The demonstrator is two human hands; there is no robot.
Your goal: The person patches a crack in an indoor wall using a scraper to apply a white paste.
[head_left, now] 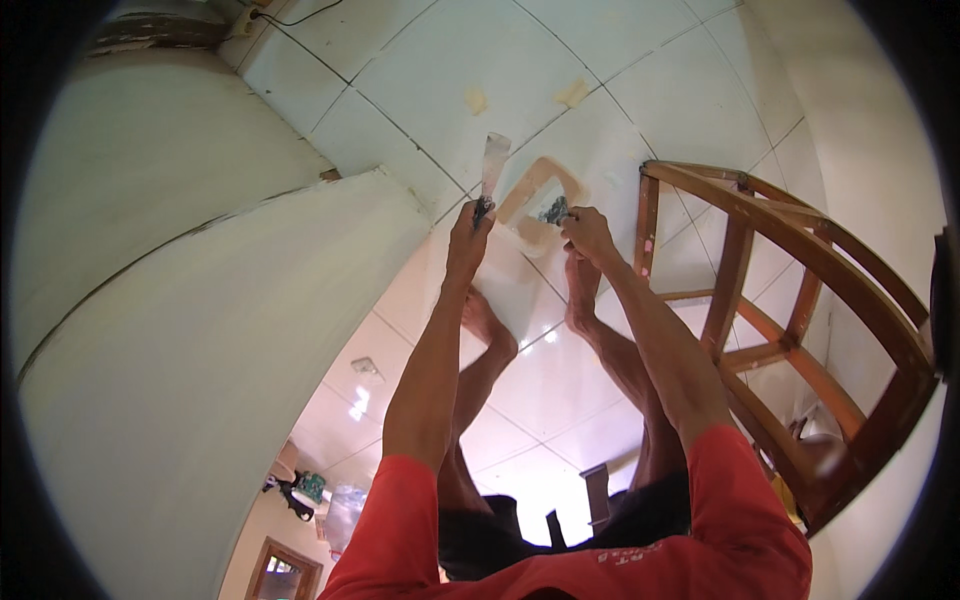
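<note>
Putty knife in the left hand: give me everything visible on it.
The putty knife has a flat, pale blade that widens toward its squared tip and looks smeared with whitish filler. Its dark handle sits low, wrapped by the left hand, whose fingers hide most of it. The blade is raised clear of the white tiled surface, beside a brown-edged patch. Material is unclear; the blade looks like metal.
</note>
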